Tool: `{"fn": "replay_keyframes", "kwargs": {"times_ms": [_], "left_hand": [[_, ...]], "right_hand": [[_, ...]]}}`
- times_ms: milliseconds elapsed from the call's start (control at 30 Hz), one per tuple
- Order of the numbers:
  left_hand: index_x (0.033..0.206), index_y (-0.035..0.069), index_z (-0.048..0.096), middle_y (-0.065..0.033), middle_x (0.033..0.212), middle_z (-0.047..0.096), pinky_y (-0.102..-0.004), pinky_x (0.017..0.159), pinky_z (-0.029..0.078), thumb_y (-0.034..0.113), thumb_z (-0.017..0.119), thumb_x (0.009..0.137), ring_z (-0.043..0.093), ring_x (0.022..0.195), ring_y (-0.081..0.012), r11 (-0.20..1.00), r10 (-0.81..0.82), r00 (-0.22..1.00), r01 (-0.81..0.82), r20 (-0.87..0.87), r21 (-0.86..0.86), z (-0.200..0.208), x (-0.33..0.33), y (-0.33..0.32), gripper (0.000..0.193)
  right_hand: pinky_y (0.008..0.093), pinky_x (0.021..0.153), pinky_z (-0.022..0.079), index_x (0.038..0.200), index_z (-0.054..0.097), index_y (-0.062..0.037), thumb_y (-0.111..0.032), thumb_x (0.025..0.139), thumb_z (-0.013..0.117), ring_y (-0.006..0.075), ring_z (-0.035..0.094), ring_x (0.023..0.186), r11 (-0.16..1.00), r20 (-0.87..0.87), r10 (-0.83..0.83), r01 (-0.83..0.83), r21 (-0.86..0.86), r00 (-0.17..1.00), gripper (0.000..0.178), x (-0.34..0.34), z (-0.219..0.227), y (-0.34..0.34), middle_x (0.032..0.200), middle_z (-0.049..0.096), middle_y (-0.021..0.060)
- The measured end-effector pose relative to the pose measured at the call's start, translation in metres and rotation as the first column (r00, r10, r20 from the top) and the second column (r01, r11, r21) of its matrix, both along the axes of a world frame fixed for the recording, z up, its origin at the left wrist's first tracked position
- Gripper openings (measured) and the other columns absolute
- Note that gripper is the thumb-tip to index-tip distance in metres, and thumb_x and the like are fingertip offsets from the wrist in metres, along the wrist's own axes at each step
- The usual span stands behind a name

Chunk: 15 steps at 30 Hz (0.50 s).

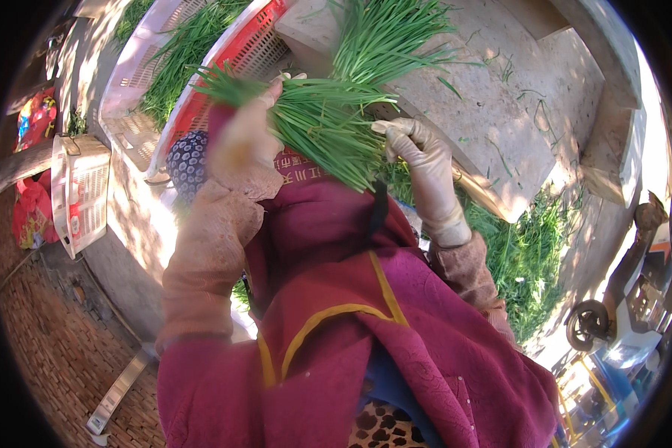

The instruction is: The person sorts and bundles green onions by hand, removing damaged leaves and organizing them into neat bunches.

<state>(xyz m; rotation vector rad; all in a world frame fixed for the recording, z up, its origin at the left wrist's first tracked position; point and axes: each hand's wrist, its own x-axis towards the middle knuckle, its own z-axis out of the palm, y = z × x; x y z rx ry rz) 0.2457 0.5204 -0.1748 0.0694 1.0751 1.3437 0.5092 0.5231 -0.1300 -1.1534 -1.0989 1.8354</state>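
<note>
My left hand [248,138], blurred, is closed round a bunch of long green chives [325,123] held above my lap. The leafy tips stick out on its left, and the stalk ends fan out to the right. At those ends is my right hand [420,160] in a pale, thin glove, its thumb and fingers pinched together. What lies in the pinch is too small to make out. A second pile of chives [388,41] rests just beyond, on a grey board [493,127].
Red [265,48] and white plastic baskets [123,93] with greens stand at far left. Another white basket [82,194] is near red bags [33,213]. Loose greens [526,261] cover the ground at right, near a parked vehicle [635,313]. A maroon apron [321,299] covers my lap.
</note>
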Motion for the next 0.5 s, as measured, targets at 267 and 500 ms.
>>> {"fn": "replay_keyframes", "kwargs": {"times_ms": [267,500], "left_hand": [[0.125,0.006,0.052,-0.0121,0.127,0.058,-0.0471,0.101,0.045,0.018,0.053,0.096,0.056,0.115,-0.0286,0.997,0.047,0.997,-0.05,-0.065,-0.053,0.022,0.014,0.007,0.032],[0.123,0.006,0.052,-0.011,0.129,0.057,-0.0445,0.101,0.044,0.02,0.05,0.097,0.055,0.117,-0.0276,1.0,-0.02,0.997,0.02,-0.078,-0.005,-0.001,0.023,0.008,0.029]], "right_hand": [[0.032,0.074,0.042,0.119,0.064,-0.0169,-0.021,0.073,0.076,0.0171,0.052,0.074,0.789,0.485,-0.059,-0.257,0.558,0.872,0.048,0.005,0.01,-0.004,0.079,0.057,0.001],[0.0353,0.066,0.045,0.096,0.074,-0.02,-0.025,0.068,0.077,0.0241,0.056,0.072,0.585,0.494,-0.235,-0.285,0.76,0.837,0.028,-0.061,-0.022,0.013,0.079,0.06,0.0043]]}}
